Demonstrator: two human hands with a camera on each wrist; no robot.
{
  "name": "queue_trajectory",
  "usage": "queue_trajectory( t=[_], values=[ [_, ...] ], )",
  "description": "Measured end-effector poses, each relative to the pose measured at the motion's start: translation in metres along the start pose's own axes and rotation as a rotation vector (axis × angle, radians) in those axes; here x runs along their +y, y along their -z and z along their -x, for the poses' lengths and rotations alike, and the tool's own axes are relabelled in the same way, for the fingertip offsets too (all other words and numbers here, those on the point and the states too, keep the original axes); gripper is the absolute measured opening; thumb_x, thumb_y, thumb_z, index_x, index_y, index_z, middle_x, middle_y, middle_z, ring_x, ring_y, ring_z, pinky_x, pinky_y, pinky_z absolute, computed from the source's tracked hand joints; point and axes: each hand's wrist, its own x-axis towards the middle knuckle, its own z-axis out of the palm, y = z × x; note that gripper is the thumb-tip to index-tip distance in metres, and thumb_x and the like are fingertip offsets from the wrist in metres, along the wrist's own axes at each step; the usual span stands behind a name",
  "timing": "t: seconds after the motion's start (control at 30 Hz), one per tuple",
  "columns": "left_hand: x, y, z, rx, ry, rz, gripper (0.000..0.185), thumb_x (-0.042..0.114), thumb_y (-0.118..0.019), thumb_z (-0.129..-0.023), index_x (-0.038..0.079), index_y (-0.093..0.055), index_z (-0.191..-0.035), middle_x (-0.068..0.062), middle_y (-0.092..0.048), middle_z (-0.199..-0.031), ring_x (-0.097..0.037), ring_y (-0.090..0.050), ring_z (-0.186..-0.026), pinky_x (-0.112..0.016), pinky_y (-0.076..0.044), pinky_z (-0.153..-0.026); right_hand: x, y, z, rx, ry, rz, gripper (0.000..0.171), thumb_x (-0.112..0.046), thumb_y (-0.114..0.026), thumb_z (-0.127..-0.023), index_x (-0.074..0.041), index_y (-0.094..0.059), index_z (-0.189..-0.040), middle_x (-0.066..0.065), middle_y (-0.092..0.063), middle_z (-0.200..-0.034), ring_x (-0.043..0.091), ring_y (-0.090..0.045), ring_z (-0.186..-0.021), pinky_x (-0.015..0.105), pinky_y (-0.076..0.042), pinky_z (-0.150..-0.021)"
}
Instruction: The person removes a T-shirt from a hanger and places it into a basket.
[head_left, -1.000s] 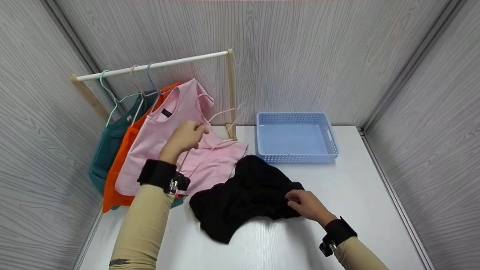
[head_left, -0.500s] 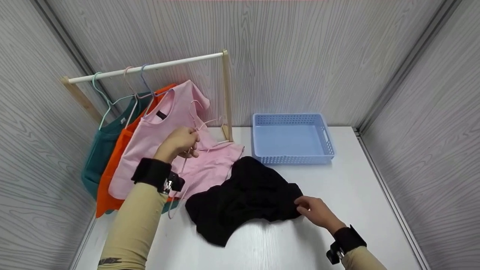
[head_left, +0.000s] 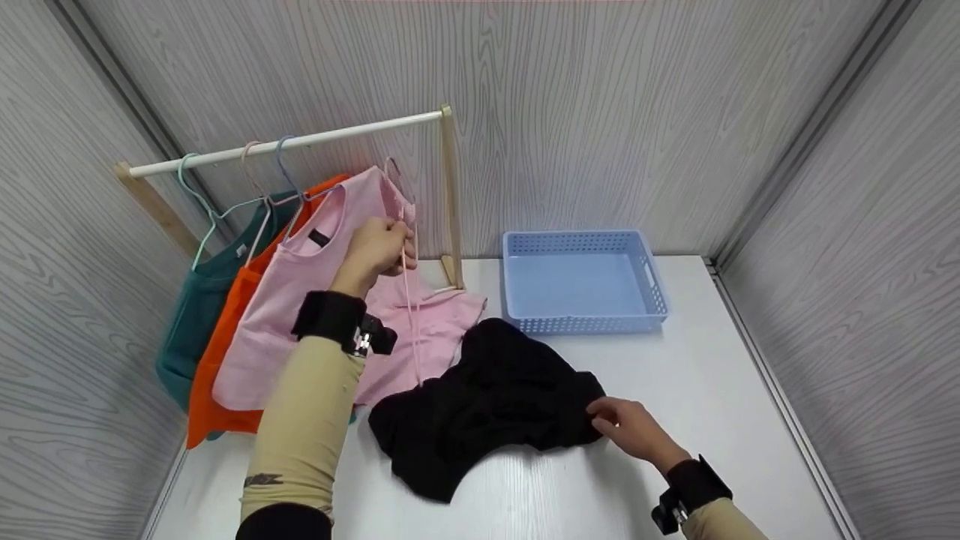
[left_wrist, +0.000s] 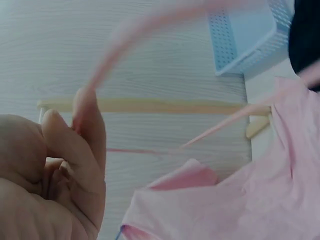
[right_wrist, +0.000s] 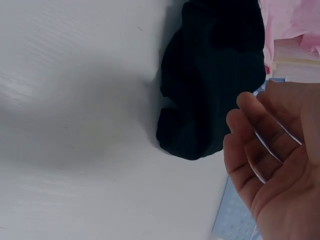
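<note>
Four garments are counted: three hung on the rail (head_left: 300, 140), teal (head_left: 196, 300), orange (head_left: 225, 337), pink (head_left: 300, 300); one black (head_left: 487, 397) lies below it. One blue basket (head_left: 581, 281) is counted beside it.

Head view high over table (head_left: 675, 420); wrist views close, sharing black garment (head_left: 487, 397).

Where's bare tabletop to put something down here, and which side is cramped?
Free: the white table right of the black garment and the right hand, up to the right wall; the front strip below the garment; the blue basket looks empty. Crowded: the left, where the left hand grips a pink hanger amid the clothes on the rack.
</note>
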Motion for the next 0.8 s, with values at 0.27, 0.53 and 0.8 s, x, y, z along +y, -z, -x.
queue_trajectory(
  t=[0.27,0.53,0.8],
  values=[
    [0.039,-0.01,-0.034,0.093,-0.071,0.109,0.027,0.018,-0.038,-0.102,0.003,-0.061,-0.104,0.002,-0.06,-0.065,-0.005,-0.06,-0.048,-0.015,-0.045,-0.04,0.005,0.001,0.002,0.02,-0.025,-0.008,0.017,-0.007,-0.061,-0.092,-0.001,-0.068,-0.107,0.006,-0.071,-0.096,0.008,-0.059,-0.078,0.025,-0.048,-0.069],
    [0.052,-0.008,-0.068,0.138,-0.022,0.128,0.029,0.018,-0.04,-0.102,0.002,-0.063,-0.108,0.007,-0.061,-0.058,-0.002,-0.058,-0.047,-0.014,-0.041,-0.039,0.008,-0.002,0.002,0.012,-0.036,-0.032,0.018,-0.008,-0.061,-0.093,0.0,-0.067,-0.109,0.008,-0.071,-0.098,0.011,-0.062,-0.081,0.027,-0.049,-0.07],
    [0.047,-0.022,-0.085,0.086,0.023,0.187,0.03,0.016,-0.039,-0.103,-0.003,-0.06,-0.115,0.006,-0.061,-0.056,-0.002,-0.058,-0.044,-0.014,-0.04,-0.037,0.011,-0.006,0.0,0.006,-0.077,-0.04,0.019,-0.008,-0.061,-0.092,-0.001,-0.067,-0.109,0.007,-0.071,-0.099,0.011,-0.061,-0.084,0.027,-0.049,-0.073]
  ],
)
